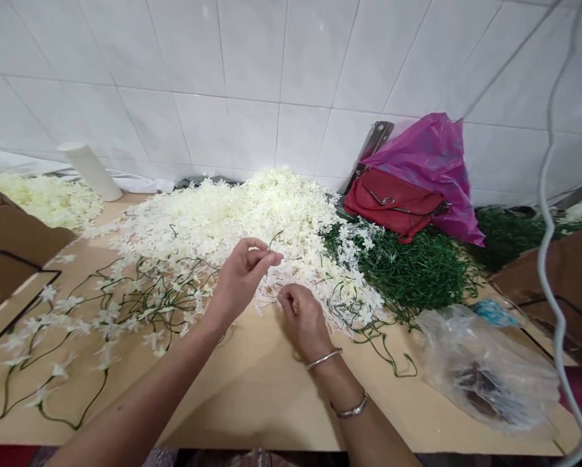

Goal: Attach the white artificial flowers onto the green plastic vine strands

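My left hand (242, 275) is raised over the front of a heap of white artificial flowers (252, 207), thumb and fingers pinched on a thin green stem (274, 239) whose curved tip sticks up. Lower and to the right, my right hand (306, 321) is closed, its fingertips at the heap's front edge; whatever lies between them is too small to make out. To the left of my hands, green stems strung with white blossoms (109, 314) spread over the tan tabletop (256, 389). More loose green stems (388, 350) lie to the right.
A heap of green plastic foliage (412, 269) carries a red bag (393, 201), with a purple plastic bag (431, 162) behind it. A clear plastic bag (485, 370) and hanging grey cable (546, 246) are at right. Cardboard boxes (13, 240) flank the table; a white roll (89, 170) leans back left.
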Action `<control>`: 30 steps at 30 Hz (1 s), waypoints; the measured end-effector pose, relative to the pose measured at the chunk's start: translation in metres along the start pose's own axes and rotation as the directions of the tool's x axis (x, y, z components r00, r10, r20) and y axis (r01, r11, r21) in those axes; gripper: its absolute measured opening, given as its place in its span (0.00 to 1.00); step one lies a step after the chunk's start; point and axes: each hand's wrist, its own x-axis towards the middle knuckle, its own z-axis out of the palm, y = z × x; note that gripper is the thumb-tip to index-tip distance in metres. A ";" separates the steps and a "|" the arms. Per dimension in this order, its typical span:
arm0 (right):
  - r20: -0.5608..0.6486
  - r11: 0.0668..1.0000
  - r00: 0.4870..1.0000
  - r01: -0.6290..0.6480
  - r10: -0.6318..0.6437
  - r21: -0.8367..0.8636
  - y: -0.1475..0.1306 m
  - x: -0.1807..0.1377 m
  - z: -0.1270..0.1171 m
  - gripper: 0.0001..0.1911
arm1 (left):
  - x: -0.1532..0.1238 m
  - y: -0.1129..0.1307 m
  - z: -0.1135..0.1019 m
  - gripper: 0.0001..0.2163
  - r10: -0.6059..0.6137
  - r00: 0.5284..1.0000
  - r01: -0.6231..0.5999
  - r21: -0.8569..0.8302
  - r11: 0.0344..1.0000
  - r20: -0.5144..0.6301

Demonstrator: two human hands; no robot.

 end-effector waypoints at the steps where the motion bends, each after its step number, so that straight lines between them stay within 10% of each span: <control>1: -0.007 0.999 1.000 -0.031 0.031 0.013 0.000 0.001 -0.002 0.09 | -0.014 -0.006 -0.004 0.18 -0.054 0.998 0.053 -0.084 0.995 -0.010; 10: 0.012 0.925 0.965 -0.253 0.260 0.284 0.005 0.005 -0.003 0.08 | -0.063 -0.033 -0.023 0.13 -0.235 0.971 0.225 -0.183 0.957 -0.037; 17: 0.260 0.770 0.921 -0.385 0.289 0.508 -0.008 0.008 -0.013 0.17 | -0.090 -0.023 -0.015 0.15 -0.365 0.922 0.386 -0.282 0.878 0.126; 21: 0.205 0.691 0.908 -0.413 0.366 0.594 -0.010 0.011 -0.018 0.19 | -0.106 -0.031 -0.004 0.14 -0.371 0.896 0.427 -0.240 0.872 0.245; 30: 0.230 0.734 0.903 -0.429 0.363 0.527 -0.026 0.013 -0.031 0.11 | -0.075 -0.071 -0.029 0.17 -0.296 0.955 0.295 -0.171 0.940 0.016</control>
